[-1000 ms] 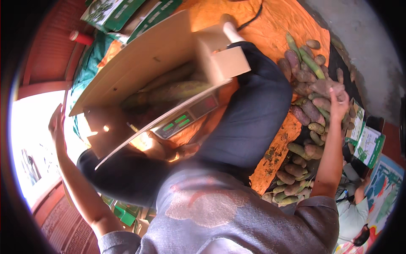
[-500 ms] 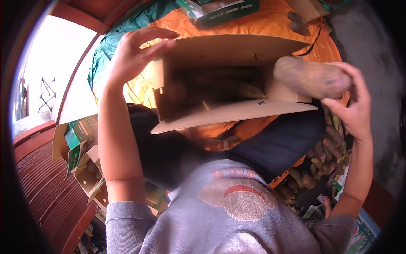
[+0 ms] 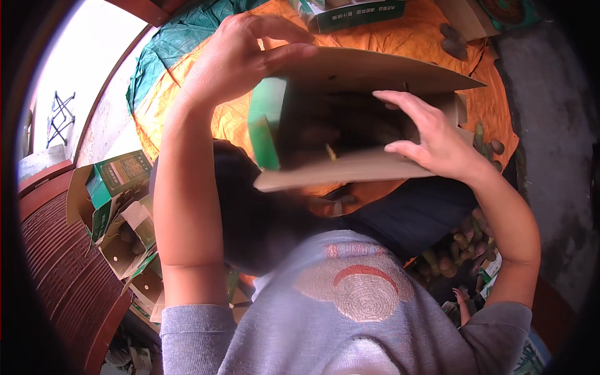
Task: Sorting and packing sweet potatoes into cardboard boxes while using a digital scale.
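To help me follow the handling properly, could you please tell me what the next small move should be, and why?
I would probably lift the right hand clear of the cardboard box: it is spread open over the box's opening with nothing visible in its grasp, while the left hand is at the left end of the far flap, out of its way.

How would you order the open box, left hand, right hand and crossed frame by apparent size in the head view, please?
1. Open box
2. Left hand and right hand: too alike to rank
3. Crossed frame
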{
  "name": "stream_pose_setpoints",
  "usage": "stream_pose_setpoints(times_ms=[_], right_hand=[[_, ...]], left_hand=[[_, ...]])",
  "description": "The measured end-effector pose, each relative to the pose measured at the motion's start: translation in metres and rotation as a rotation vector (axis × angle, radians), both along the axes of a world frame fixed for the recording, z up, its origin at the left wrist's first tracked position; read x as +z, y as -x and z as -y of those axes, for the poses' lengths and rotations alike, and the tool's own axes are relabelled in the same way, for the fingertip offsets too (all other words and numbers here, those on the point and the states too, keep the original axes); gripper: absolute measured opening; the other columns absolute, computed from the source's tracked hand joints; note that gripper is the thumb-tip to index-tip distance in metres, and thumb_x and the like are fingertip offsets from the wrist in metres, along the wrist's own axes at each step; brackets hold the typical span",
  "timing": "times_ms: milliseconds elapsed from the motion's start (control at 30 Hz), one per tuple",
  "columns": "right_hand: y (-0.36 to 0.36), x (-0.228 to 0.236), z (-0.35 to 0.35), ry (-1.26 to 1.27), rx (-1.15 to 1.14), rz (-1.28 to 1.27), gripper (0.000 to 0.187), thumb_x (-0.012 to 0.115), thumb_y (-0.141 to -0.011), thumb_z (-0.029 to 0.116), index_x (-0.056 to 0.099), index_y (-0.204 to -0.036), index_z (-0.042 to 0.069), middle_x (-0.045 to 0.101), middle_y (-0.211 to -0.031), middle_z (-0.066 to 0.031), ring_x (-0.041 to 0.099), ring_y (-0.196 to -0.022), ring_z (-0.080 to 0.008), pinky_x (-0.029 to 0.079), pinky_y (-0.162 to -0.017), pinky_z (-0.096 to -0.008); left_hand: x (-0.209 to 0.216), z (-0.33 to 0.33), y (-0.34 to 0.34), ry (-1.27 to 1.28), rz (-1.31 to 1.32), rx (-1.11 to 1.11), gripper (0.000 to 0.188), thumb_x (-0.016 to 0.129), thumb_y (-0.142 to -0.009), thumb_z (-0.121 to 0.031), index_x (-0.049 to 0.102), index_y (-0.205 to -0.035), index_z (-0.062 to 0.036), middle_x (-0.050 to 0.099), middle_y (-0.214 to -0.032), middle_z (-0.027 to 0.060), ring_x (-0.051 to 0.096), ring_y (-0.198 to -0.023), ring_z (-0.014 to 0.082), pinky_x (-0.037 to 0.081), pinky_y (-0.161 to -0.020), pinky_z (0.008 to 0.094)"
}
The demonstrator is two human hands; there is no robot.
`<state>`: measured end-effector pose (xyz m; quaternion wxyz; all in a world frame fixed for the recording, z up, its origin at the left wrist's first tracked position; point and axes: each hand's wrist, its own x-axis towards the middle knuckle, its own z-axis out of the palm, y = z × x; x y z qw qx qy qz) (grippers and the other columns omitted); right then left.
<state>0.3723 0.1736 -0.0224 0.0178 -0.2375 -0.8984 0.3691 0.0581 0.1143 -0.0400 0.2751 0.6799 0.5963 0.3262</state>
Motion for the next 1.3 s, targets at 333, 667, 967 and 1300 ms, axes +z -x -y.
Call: stream_pose_setpoints(times_ms=[333, 667, 967, 1300], right_hand=[[-0.154, 0.069, -0.003, -0.215, -0.905, -0.364, 0.026, 0.056, -0.103, 0.019, 0.067, -0.110, -0.004, 0.071, -0.105, -0.0117, 0.067, -0.101, -0.0175, 0.051, -0.093, -0.0289], [-0.416, -0.094, 0.097, -0.175, -1.479, -0.333, 0.019, 0.063, -0.096, 0.006, 0.066, -0.113, 0.000, 0.070, -0.106, -0.0080, 0.064, -0.090, -0.0133, 0.052, -0.076, -0.0269], [-0.504, -0.261, 0.281, 0.131, -1.668, 0.726, 0.039, 0.064, -0.096, 0.031, 0.062, -0.074, -0.001, 0.064, -0.072, -0.0152, 0.064, -0.071, -0.0296, 0.051, -0.071, -0.0434], [-0.506, -0.307, 0.286, 0.455, -1.315, 0.751, 0.052, 0.062, -0.094, 0.011, 0.048, -0.144, 0.014, 0.058, -0.137, -0.0162, 0.060, -0.116, -0.0348, 0.053, -0.092, -0.0436]], left_hand=[[-0.008, 0.006, -0.009, 0.030, 0.053, -0.018, 0.024, 0.067, -0.096, -0.021, 0.073, -0.110, -0.0030, 0.073, -0.103, 0.0054, 0.067, -0.096, 0.0134, 0.052, -0.087, 0.0284], [-0.023, 0.002, 0.024, -0.065, 0.430, 0.229, 0.038, 0.054, -0.104, -0.027, 0.063, -0.130, -0.0005, 0.064, -0.131, 0.0151, 0.059, -0.125, 0.0247, 0.045, -0.108, 0.0393], [-0.044, -0.001, 0.028, 0.086, 0.548, 0.579, 0.041, 0.055, -0.103, -0.029, 0.058, -0.137, -0.0051, 0.061, -0.137, 0.0100, 0.056, -0.129, 0.0227, 0.038, -0.112, 0.0406], [-0.075, 0.008, 0.060, 0.233, 0.505, 0.553, 0.044, 0.050, -0.104, -0.030, 0.053, -0.143, -0.0096, 0.055, -0.145, 0.0046, 0.048, -0.136, 0.0192, 0.029, -0.115, 0.0404]])
